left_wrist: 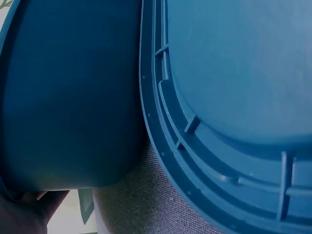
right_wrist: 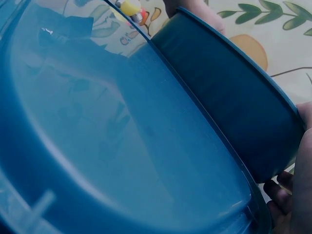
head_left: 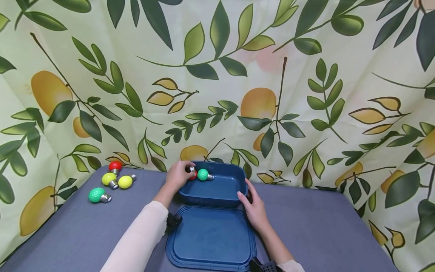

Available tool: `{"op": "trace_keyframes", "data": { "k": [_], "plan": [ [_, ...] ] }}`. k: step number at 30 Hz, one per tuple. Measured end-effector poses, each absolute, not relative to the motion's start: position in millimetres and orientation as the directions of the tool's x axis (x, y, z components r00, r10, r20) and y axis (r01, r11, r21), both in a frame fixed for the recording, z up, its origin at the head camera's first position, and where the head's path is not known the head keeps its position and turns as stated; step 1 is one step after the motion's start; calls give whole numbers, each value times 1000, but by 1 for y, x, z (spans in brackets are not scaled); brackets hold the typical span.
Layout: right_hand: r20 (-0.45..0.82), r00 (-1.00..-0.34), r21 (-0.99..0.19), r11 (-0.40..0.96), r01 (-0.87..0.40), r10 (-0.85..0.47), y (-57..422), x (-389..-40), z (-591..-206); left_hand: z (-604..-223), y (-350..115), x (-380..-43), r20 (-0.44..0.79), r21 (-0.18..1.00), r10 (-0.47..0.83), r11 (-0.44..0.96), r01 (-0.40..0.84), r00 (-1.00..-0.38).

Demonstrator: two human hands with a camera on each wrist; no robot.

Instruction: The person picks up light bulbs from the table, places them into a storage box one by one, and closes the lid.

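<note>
A blue plastic box (head_left: 217, 189) stands uncovered at the back middle of the table. At its left end my left hand (head_left: 176, 176) reaches over the rim and pinches a red light bulb (head_left: 194, 175), its metal base pointing up between finger and thumb. Beside it in the box lies a green light bulb (head_left: 202, 174). My right hand (head_left: 254, 206) grips the box's right end, thumb at the rim and fingers along the outer wall; in the right wrist view its fingers (right_wrist: 279, 197) curl by the lower corner. The left wrist view shows the box's outer wall (left_wrist: 70, 97).
The blue lid (head_left: 210, 238) lies flat in front of the box. On the left of the table are another red bulb (head_left: 115, 165), two yellow bulbs (head_left: 125, 182) and another green bulb (head_left: 97, 195). A leaf-patterned cloth (head_left: 217, 87) hangs behind the table.
</note>
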State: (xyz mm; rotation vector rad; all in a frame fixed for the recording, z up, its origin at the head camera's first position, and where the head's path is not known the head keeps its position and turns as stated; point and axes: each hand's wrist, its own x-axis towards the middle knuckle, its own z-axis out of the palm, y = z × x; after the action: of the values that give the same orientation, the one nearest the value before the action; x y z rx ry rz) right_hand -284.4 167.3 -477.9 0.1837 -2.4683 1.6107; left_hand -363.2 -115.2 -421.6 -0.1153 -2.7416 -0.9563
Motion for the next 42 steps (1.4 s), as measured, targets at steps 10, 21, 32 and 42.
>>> {"op": "trace_keyframes", "data": {
  "k": [10,21,32,42],
  "plan": [
    [219,-976,-887,417,-196,7,167,-286,-480,-425,-115,-365,238,619,-18,774,137,-971],
    [213,-977,-885,425,-189,10,168,-287,-482,-424,-115,-364,229,633,-20,762,133,-973],
    [222,-975,-887,418,-199,7,168,-287,-481,-425,-116,-364,232,629,-14,765,139,-973],
    [223,-975,-897,392,-204,1,167,-285,-479,-423,-116,-363,228,656,-2,739,152,-974]
  ]
}}
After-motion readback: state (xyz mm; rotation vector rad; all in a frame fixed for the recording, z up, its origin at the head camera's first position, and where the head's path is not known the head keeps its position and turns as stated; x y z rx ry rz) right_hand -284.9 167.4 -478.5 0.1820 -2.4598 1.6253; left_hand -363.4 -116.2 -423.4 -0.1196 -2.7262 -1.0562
